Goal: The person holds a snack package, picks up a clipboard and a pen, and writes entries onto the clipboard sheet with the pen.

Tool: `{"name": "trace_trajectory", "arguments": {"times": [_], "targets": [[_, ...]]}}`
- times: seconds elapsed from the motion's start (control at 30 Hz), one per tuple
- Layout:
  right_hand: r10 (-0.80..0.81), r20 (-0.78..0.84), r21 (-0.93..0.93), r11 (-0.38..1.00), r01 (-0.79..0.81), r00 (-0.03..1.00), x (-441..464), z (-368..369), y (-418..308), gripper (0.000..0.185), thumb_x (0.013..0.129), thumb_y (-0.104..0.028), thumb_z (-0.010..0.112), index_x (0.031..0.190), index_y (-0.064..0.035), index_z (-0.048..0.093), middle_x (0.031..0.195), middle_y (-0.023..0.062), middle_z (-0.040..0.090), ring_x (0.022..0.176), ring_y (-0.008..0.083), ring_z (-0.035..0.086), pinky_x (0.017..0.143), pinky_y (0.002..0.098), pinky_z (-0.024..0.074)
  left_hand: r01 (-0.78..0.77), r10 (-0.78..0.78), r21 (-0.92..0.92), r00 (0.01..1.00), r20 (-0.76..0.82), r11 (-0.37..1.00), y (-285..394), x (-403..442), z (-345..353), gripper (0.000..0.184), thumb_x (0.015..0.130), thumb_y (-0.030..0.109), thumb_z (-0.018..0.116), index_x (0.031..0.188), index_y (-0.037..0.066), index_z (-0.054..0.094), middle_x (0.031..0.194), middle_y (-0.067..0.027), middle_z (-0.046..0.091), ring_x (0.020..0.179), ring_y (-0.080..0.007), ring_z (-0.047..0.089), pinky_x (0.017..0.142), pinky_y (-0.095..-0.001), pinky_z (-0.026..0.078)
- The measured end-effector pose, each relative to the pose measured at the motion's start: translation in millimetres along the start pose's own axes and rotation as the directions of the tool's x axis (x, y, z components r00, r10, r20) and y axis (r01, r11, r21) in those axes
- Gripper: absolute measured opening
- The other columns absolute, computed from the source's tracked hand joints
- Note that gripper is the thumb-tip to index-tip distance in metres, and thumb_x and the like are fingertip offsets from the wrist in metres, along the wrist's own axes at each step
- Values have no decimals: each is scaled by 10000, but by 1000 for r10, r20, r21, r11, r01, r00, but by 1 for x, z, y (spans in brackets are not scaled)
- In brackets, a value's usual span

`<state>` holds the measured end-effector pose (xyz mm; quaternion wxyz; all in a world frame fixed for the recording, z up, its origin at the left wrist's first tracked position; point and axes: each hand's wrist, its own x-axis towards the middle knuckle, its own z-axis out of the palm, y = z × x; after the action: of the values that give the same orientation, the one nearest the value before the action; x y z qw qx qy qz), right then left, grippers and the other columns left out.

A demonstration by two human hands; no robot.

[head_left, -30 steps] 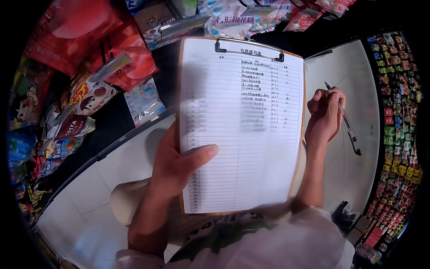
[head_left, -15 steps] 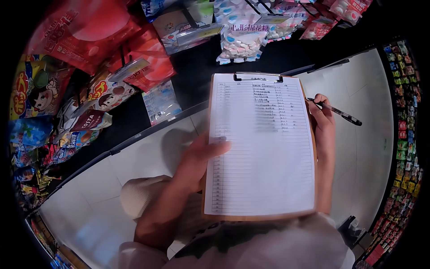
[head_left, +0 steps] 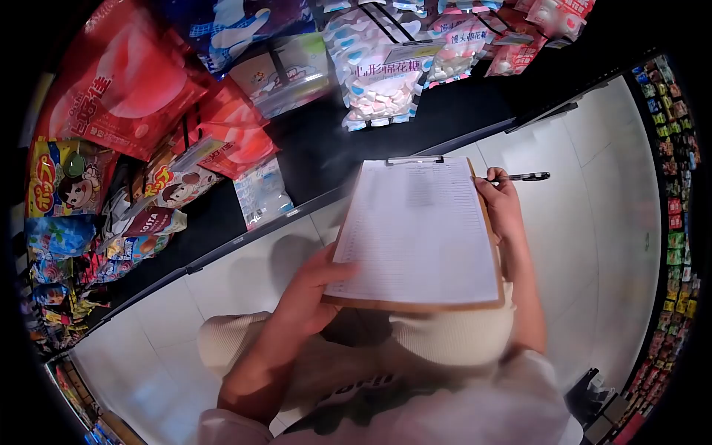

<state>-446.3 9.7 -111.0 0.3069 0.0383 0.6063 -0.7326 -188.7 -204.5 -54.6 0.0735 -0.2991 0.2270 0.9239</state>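
Note:
A brown clipboard bears a printed form sheet, held by a metal clip at its far end. Writing fills the upper rows of the sheet, too blurred to read. My left hand grips the clipboard's near left edge, thumb on the paper and fingers hidden underneath. At the far right edge, my right hand pinches a black pen, which points out to the right. That hand also touches the board's edge.
Ahead hang bags of sweets: a marshmallow bag, a red peach-print bag and several others on hooks. A dark shelf edge runs diagonally before me. Packed shelves stand at the right, beyond the tiled floor.
The clipboard has tilted and dropped away from my face, looking smaller. My right hand has shifted left with the pen, which has turned nearly level. The view has tipped upward slightly.

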Motion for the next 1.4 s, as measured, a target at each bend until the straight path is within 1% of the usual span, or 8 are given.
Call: {"name": "trace_trajectory", "arguments": {"times": [0.27,0.6,0.73,0.8,0.83,0.9,1.07,1.4], "targets": [[-56,69,27,998,55,996,61,7,45,179,988,-43,553,958,-112,391,840,62,596,750,84,611,592,228,495,-17,25,98,996,-84,995,1,30,-6,717,904,70,574,1525,-13,224,1332,-187,550,1060,-297,686,727,-371,658],[-267,-33,-324,915,242,963,128,-20,61,160,1013,-183,569,954,-100,445,916,59,641,767,104,618,621,210,436,-101,133,214,981,-142,972,-15,118,-36,752,911,53,588,1566,129,227,1383,-133,518,1119,-298,652,829,-452,626],[-506,104,-602,653,459,856,162,-53,56,233,984,-252,595,1011,-51,479,957,128,661,868,233,648,747,348,496,-134,166,205,975,-149,970,-22,156,-56,718,928,35,564,1560,137,239,1370,-135,530,1125,-305,648,840,-469,621],[-521,235,-858,286,427,821,177,-63,42,197,930,-154,606,1057,-37,514,948,165,656,890,327,632,811,445,489,-165,182,161,978,-99,973,-26,170,-62,693,944,27,548,1554,150,242,1351,-138,544,1142,-303,643,848,-470,623],[-523,223,-867,280,413,823,185,-66,38,197,930,-154,606,1057,-37,514,948,165,656,890,327,632,811,445,489,-153,169,158,982,-87,975,-27,177,-61,693,944,27,548,1554,150,242,1351,-138,544,1142,-303,643,848,-470,623],[-563,373,-904,-43,424,737,202,-71,27,245,857,-66,598,1095,-44,546,962,178,661,917,379,616,844,481,478,-212,226,119,966,-127,970,-29,189,-60,673,954,25,540,1545,159,248,1336,-139,555,1151,-306,639,861,-475,620],[-493,312,-948,-219,231,812,263,-78,33,277,823,-55,593,1096,-80,556,995,164,679,956,366,635,837,480,487,-218,250,190,954,-167,957,-29,213,-71,610,970,46,537,1514,154,285,1331,-124,559,1172,-299,625,894,-473,608],[-308,206,-881,-471,39,929,316,-58,41,245,902,-168,526,1132,-101,577,1101,147,692,1078,328,647,910,451,480,-67,151,251,931,-331,966,-41,226,-93,446,998,176,568,1350,-60,430,1266,-158,578,1144,-250,617,993,-392,550]]}}
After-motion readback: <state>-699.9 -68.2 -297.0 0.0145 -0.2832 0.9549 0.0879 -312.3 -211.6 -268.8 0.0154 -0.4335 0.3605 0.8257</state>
